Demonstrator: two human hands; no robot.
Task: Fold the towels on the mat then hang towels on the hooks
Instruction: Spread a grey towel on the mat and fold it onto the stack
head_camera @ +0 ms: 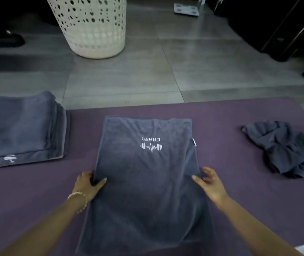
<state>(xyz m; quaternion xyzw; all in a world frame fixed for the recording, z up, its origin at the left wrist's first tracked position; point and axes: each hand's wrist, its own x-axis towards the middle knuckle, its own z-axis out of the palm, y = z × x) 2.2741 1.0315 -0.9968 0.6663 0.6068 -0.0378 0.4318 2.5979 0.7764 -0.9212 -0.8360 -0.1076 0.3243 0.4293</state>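
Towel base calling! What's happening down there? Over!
Left hand and right hand grip the side edges of the dark grey logo towel, spread on the purple mat. Nothing lies on it. Over.

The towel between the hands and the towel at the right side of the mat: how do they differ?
The middle towel lies spread flat; the right towel is a crumpled heap. The left hand and right hand grip the middle towel's edges; nothing touches the right towel. A white CHARS logo shows on the middle towel, none on the right towel. Both are dark grey, on the purple mat.
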